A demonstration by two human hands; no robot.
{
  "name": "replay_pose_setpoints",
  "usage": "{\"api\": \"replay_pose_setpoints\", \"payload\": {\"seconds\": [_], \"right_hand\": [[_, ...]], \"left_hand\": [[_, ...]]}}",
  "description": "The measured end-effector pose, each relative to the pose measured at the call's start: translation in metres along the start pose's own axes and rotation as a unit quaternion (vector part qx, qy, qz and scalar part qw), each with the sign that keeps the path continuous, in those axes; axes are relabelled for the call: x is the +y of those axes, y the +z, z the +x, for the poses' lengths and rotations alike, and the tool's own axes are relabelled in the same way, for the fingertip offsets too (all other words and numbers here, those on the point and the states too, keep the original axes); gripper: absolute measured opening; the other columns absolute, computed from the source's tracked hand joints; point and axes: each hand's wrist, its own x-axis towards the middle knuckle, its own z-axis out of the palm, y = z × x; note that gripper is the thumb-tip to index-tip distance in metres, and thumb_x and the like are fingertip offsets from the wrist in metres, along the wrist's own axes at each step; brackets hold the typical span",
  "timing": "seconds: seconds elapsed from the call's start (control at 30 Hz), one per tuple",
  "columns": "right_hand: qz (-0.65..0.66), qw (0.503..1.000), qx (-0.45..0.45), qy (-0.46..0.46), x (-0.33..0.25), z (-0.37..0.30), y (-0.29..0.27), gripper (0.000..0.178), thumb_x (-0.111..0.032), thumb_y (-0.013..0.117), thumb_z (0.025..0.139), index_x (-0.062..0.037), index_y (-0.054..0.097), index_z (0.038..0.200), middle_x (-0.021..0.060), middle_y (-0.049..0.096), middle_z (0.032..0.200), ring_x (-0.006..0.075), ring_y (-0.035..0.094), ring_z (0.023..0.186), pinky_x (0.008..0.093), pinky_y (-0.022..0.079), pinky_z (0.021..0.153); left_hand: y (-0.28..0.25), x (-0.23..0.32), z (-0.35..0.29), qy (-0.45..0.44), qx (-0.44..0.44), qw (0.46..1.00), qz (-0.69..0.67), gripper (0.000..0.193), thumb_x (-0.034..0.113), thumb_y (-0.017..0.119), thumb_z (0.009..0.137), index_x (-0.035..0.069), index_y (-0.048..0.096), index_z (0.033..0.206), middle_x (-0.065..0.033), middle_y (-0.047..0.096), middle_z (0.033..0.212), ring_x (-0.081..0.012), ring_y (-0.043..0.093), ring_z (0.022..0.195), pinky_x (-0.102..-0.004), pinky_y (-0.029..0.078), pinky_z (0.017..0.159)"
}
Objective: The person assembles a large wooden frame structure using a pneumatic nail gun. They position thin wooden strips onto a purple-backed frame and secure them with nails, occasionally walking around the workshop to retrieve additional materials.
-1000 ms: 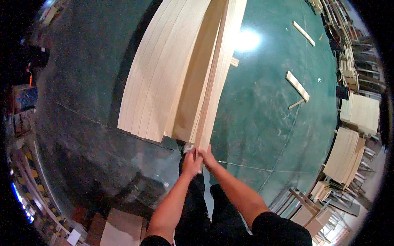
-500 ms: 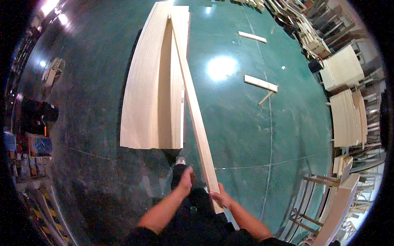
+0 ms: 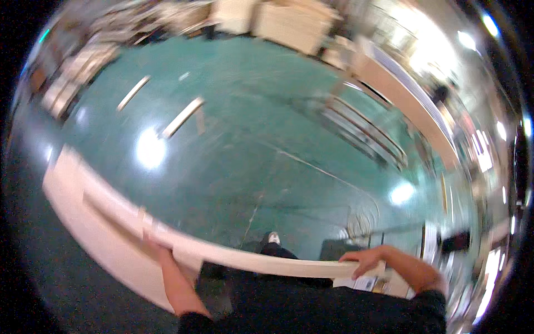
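Your two hands are set well apart along a long, pale wooden strip [image 3: 250, 260], which lies crosswise in front of your dark-clad body above the green floor [image 3: 239, 150]. Your right hand [image 3: 366, 260] is near the strip's right end, arched over it and pinching it, fingers over its upper side and thumb against its near side. Your left hand [image 3: 158, 247] is at the strip's left stretch, beside the stack of pale boards [image 3: 97, 239]; motion blur obscures its fingers, so you cannot tell how firmly they close. The stack spreads across the near left, a shadowed groove running along its length, and just where the strip's left end stops against it is too blurred to tell. A light-coloured shoe [image 3: 273, 237] shows just past the strip, near the middle. On the far left of the floor lie two short pieces of wood, one farther left [image 3: 133, 93] and one closer to the middle [image 3: 183, 117], well apart from your hands. Pale panels [image 3: 295, 26] stand along the far edge, while a long, box-like panel [image 3: 409, 108] slants across the far right beside a low frame [image 3: 370, 129], both smeared by motion.
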Motion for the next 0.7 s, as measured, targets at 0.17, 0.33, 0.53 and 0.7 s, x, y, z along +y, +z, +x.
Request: {"api": "replay_pose_setpoints", "payload": {"seconds": [0.17,0.33,0.53,0.7], "right_hand": [[0.029,0.997,0.064,0.031,0.026,-0.047,0.009,0.107,-0.049,0.087,0.070,-0.0156,0.031,0.154,0.0190,0.045,0.146,0.0368,0.044,0.134,0.0496,0.038,0.109],[-0.096,0.984,0.140,0.061,0.064,-0.049,0.031,0.107,-0.053,0.088,0.065,-0.0217,0.036,0.153,0.0204,0.046,0.146,0.0399,0.045,0.135,0.0530,0.038,0.107],[-0.146,0.971,0.183,0.050,0.168,-0.015,0.013,0.107,-0.044,0.091,0.062,-0.0283,0.037,0.153,0.0104,0.046,0.149,0.0344,0.044,0.138,0.0587,0.036,0.105],[-0.169,0.958,0.207,0.105,0.248,0.068,-0.021,0.108,-0.043,0.092,0.060,-0.0382,0.035,0.152,0.0073,0.038,0.156,0.0312,0.032,0.147,0.0663,0.031,0.105]], "left_hand": [[0.094,-0.027,-0.096,0.040,0.111,0.989,0.087,0.078,0.061,0.038,0.095,0.005,0.038,0.150,-0.0213,0.047,0.145,-0.0404,0.050,0.128,-0.0584,0.044,0.105],[0.067,-0.073,-0.106,-0.028,0.074,0.993,0.082,0.078,0.062,0.040,0.093,0.004,0.044,0.145,-0.0198,0.052,0.139,-0.0386,0.053,0.123,-0.0569,0.046,0.102],[0.077,-0.088,-0.116,-0.014,0.027,0.998,0.061,0.079,0.064,0.043,0.091,0.003,0.050,0.139,-0.0179,0.058,0.130,-0.0364,0.057,0.117,-0.0551,0.048,0.098],[0.215,-0.108,-0.115,0.167,-0.045,0.979,0.104,0.077,0.064,0.044,0.090,0.000,0.059,0.130,-0.0189,0.065,0.121,-0.0344,0.063,0.110,-0.0532,0.052,0.094]]}}
